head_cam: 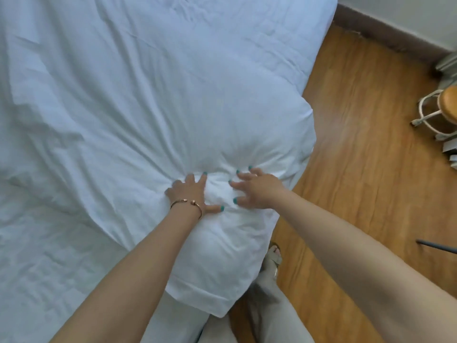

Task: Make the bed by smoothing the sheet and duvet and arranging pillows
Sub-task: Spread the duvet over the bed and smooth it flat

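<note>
A wooden floor (358,144) is running along the right side of the bed (99,82), meeting a dark skirting board (385,38) at the foot of a pale wall in the top right corner. A white duvet (123,70) is covering the bed, lying wrinkled with long creases fanning out toward the near edge. A white pillow (247,134) is sitting on the bed's right edge, its near corner hanging over the side toward the person's legs.

The left hand (190,194), wearing a thin gold bracelet (185,203) at the wrist, is pressing down into the middle of the pillow, its fingers (202,180) spread apart and sinking into the fabric. The right hand (257,191) is lying just beside it on the same pillow, its fingers (241,175) also apart and bent, digging into the cloth without closing round any fold. The fabric is bunching up between the 2 hands.

On the floor at the right edge, a stool (442,112) with a round wooden seat and white metal legs is standing well apart from the bed. A sandalled foot (273,256) is showing on the floor just beside the bed, under the pillow's overhanging corner. A dark thin bar (435,246) is poking in from the right border.
</note>
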`<state>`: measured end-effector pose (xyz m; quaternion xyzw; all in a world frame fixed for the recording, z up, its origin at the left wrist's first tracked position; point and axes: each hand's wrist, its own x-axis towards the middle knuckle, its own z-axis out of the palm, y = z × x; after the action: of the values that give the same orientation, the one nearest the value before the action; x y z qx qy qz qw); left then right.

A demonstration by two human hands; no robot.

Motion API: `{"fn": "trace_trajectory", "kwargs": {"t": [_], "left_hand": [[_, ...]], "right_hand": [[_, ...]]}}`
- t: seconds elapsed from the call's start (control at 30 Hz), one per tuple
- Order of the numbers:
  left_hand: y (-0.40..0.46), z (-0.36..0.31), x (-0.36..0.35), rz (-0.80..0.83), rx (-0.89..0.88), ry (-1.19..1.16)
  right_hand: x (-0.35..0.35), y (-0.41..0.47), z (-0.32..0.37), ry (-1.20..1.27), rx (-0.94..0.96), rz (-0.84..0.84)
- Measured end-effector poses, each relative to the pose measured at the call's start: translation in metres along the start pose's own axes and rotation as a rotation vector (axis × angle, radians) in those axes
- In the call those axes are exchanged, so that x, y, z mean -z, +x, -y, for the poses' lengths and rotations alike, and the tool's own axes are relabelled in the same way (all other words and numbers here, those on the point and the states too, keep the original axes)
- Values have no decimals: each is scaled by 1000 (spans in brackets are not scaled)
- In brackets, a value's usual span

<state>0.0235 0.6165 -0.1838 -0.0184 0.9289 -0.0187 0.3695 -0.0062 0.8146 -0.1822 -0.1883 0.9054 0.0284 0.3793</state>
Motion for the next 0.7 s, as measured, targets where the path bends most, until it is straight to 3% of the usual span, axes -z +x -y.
{"fn": "trace_trajectory", "kwargs": {"t": [0.1,0.17,0.23,0.37,0.53,0.7], "left_hand": [[32,-28,61,-279,34,-129],[70,-55,104,-441,4,-259],[109,-90,134,-409,-34,-446],[170,-138,110,-163,160,-385],[187,-151,95,-140,311,-335],[168,-220,113,-147,589,-577]], "right_hand": [[53,15,-37,286,-42,-291],[95,42,-78,262,-53,-597],[125,76,-126,156,-69,-702],[99,131,-197,-67,-25,-281],[88,131,-242,-166,179,-86],[144,122,-268,-285,315,218]]}}
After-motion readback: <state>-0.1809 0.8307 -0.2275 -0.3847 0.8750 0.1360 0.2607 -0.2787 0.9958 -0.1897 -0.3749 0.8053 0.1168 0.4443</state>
